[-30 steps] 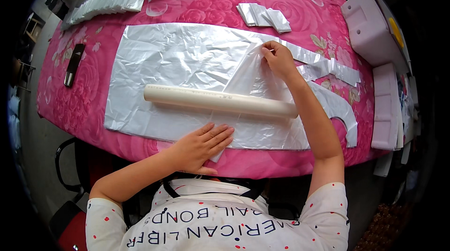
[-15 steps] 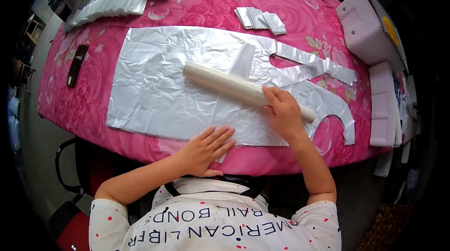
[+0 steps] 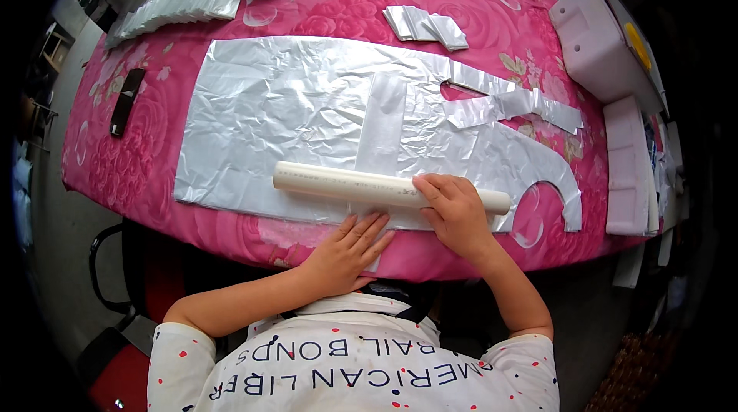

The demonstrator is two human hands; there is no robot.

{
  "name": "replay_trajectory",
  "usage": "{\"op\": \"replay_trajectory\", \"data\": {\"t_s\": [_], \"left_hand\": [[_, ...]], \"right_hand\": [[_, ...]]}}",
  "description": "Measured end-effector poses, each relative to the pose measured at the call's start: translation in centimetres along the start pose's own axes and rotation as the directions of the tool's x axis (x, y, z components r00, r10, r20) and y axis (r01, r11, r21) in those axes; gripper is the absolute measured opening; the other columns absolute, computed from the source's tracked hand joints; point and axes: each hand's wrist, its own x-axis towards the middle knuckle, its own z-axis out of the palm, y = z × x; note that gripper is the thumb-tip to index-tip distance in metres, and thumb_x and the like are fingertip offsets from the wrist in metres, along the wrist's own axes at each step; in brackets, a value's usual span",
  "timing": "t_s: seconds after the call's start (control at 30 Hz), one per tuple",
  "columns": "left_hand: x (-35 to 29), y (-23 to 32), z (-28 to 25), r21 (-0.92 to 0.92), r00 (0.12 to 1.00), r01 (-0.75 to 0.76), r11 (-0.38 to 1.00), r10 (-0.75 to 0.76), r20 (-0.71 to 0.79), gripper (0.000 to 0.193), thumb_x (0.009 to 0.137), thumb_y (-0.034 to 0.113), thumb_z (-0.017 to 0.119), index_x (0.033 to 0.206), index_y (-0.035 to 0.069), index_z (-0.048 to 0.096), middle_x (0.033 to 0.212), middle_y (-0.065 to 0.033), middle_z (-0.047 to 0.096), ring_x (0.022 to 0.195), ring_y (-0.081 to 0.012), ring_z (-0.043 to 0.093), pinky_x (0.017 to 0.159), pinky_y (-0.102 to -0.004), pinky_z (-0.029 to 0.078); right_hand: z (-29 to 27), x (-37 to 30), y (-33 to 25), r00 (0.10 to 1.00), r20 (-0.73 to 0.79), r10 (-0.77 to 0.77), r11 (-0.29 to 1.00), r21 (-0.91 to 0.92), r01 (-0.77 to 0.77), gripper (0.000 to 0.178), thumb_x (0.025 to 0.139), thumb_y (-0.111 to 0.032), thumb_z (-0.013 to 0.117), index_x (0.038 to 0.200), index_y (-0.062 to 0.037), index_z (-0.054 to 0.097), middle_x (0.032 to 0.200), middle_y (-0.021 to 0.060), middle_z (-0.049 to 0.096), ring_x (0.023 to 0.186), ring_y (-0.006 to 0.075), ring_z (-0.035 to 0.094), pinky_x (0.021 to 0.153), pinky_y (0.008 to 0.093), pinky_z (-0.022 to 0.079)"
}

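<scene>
A silvery-white plastic bag [image 3: 261, 108] with cut-out handles lies flat across the tablecloth, its surface creased. My right hand [image 3: 461, 216] grips a white plastic pipe [image 3: 338, 184] near its right end. The pipe rests across the near part of the bag, almost parallel to the table's front edge. Fingers outstretched, my left hand [image 3: 346, 254] lies flat on the near edge of the bag, just below the pipe. A pale folded strip [image 3: 382, 116] runs over the middle of the bag, its near end reaching the pipe. One of the handles [image 3: 507, 108] is folded across at the right.
Piles of folded silvery packets [image 3: 181, 8] stand at the far left, with a few more packets [image 3: 425, 28] at the back. A dark, narrow tool [image 3: 127, 102] lies on the pink floral tablecloth [image 3: 115, 158]. White foam boxes [image 3: 588, 43] line the right edge.
My right hand has brought the pipe toward me and levelled it; its left end came nearer. The folded strip now lies straighter. My left hand has shifted slightly right.
</scene>
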Motion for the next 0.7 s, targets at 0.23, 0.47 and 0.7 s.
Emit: {"op": "replay_trajectory", "data": {"t_s": [0.23, 0.47, 0.7], "left_hand": [[0.1, 0.5, 0.0, -0.026, 1.0, 0.028, 0.999, -0.028, -0.002, 0.075, 0.078, 0.046, 0.055, 0.135, 0.003, 0.035, 0.143, -0.0212, 0.026, 0.135, -0.0336, 0.023, 0.107, -0.0486, 0.02], [-1.6, -2.2, -0.5, -0.175, 0.975, -0.221, 0.959, 0.214, -0.062, 0.063, 0.079, 0.032, 0.06, 0.129, -0.001, 0.042, 0.138, -0.0174, 0.036, 0.129, -0.0298, 0.034, 0.107, -0.0424, 0.026], [-2.6, -4.2, -1.6, -0.103, 0.92, -0.37, 0.923, 0.348, -0.178, 0.031, 0.078, 0.015, 0.062, 0.104, -0.001, 0.059, 0.117, -0.0131, 0.056, 0.106, -0.0249, 0.055, 0.091, -0.0346, 0.046]], "right_hand": [[2.2, 6.7, 4.1, 0.976, -0.182, -0.117, 0.981, -0.175, 0.085, 0.051, 0.067, -0.002, 0.066, 0.116, -0.0095, 0.056, 0.109, 0.0052, 0.058, 0.099, 0.0241, 0.054, 0.089, 0.038, 0.039], [2.2, 11.4, 7.1, 0.962, -0.264, -0.071, 0.982, -0.19, 0.021, 0.049, 0.07, -0.001, 0.063, 0.117, -0.0083, 0.056, 0.114, 0.0082, 0.057, 0.107, 0.027, 0.052, 0.096, 0.0391, 0.037], [3.2, 5.2, 2.0, 0.952, 0.169, -0.256, 0.944, 0.257, 0.208, 0.048, 0.066, 0.004, 0.057, 0.113, -0.0047, 0.055, 0.127, 0.0106, 0.049, 0.119, 0.0297, 0.045, 0.097, 0.0382, 0.039]]}}
